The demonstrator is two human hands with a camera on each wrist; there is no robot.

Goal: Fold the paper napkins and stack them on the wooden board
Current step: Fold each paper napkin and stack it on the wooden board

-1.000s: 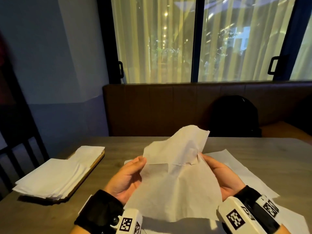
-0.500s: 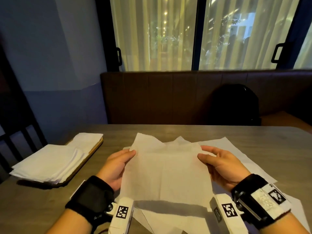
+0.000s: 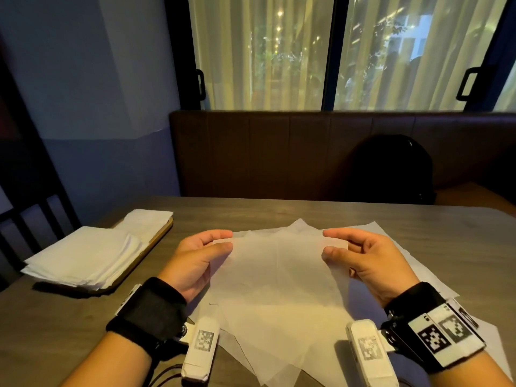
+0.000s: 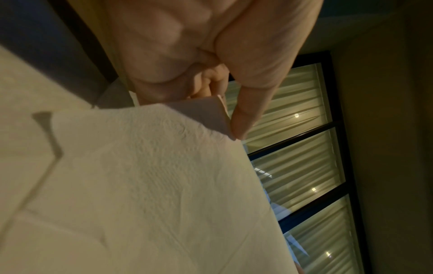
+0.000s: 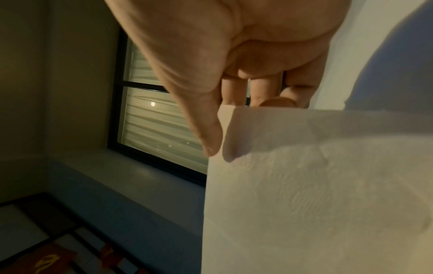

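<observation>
Folded white napkins [image 3: 83, 255] fill the far-left wooden board [image 3: 162, 233]; left hand [image 3: 195, 261] and right hand [image 3: 365, 261] pinch one unfolded white paper napkin [image 3: 279, 275], more loose sheets [image 3: 418, 263] remaining.

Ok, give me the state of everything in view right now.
Napkin: unfolded, held up by its two far corners.
Left hand: pinches the napkin's left corner.
Right hand: pinches its right corner.
Loose napkins: spread flat on the table.
Folded napkins: stacked on the wooden board.
</observation>
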